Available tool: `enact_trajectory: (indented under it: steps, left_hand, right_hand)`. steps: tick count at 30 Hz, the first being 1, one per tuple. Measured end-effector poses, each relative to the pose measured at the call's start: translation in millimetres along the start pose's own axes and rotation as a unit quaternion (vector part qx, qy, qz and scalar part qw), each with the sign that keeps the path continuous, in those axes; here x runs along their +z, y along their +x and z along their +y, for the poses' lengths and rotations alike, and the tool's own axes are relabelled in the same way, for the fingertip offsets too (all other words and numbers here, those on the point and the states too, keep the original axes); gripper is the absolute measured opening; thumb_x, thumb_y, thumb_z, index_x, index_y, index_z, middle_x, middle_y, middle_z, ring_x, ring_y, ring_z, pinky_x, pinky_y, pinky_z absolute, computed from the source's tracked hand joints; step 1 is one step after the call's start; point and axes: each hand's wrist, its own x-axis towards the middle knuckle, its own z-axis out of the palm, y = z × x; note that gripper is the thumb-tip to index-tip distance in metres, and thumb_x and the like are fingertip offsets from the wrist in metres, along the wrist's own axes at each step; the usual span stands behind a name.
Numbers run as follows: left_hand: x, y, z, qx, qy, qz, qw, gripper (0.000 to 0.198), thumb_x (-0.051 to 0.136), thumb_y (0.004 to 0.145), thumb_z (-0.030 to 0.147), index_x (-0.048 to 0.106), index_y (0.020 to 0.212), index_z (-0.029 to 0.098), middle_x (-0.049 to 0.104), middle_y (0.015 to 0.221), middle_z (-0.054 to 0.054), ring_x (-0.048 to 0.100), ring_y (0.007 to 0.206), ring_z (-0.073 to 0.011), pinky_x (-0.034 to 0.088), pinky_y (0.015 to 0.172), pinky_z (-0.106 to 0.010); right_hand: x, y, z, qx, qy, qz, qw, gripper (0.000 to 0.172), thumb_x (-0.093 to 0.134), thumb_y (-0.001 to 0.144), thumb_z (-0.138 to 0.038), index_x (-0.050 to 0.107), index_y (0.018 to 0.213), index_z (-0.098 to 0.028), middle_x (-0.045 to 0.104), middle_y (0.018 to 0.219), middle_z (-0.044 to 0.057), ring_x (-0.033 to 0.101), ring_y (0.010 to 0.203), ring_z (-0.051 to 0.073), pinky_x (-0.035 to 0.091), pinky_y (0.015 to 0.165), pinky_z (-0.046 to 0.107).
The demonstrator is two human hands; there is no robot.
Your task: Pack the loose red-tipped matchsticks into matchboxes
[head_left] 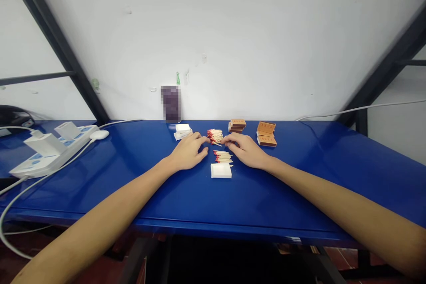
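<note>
Both my hands rest on a blue table on either side of a pile of red-tipped matches. My left hand lies with fingers curled, its fingertips touching the left edge of that pile. My right hand reaches in from the right, fingers bent and pinching at the pile's matches. A second small bundle of matches lies between the hands, just above a white inner matchbox tray.
More white trays sit behind my left hand. Brown matchbox sleeves lie in two stacks at the back right. A white power strip with plugs and cables occupies the left end. A white wall stands behind.
</note>
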Motion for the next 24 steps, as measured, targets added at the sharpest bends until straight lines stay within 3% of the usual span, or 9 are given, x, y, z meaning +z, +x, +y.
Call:
enact_trajectory:
  steps: [4, 9, 24]
  left_hand:
    - [1.4, -0.5, -1.5, 0.0, 0.002, -0.026, 1.0, 0.038, 0.044, 0.096, 0.034, 0.058, 0.127, 0.018, 0.056, 0.108, -0.01, 0.055, 0.101, -0.0258, 0.045, 0.094, -0.045]
    - [3.0, -0.6, -3.3, -0.005, 0.002, -0.051, 0.999, 0.045, 0.04, 0.098, 0.036, 0.052, 0.137, 0.018, 0.053, 0.114, -0.012, 0.052, 0.106, -0.0271, 0.043, 0.097, -0.047]
    - [4.4, -0.7, -4.9, 0.003, -0.006, -0.06, 0.998, 0.043, 0.039, 0.099, 0.034, 0.053, 0.137, 0.02, 0.051, 0.116, -0.012, 0.049, 0.11, -0.0269, 0.041, 0.1, -0.046]
  right_hand:
    - [0.2, 1.5, 1.5, 0.035, -0.061, 0.004, 0.997, 0.032, 0.042, 0.095, -0.019, 0.069, 0.111, -0.019, 0.06, 0.097, 0.008, 0.06, 0.094, 0.022, 0.046, 0.087, 0.038]
    - [1.1, 1.1, 0.7, 0.051, -0.104, -0.035, 0.993, 0.036, 0.042, 0.097, -0.025, 0.064, 0.126, -0.024, 0.054, 0.094, 0.007, 0.057, 0.095, 0.024, 0.045, 0.088, 0.041]
    - [1.2, 0.8, 0.9, 0.036, -0.09, -0.039, 0.995, 0.034, 0.044, 0.095, -0.019, 0.066, 0.121, -0.021, 0.057, 0.099, 0.008, 0.057, 0.096, 0.023, 0.045, 0.089, 0.04]
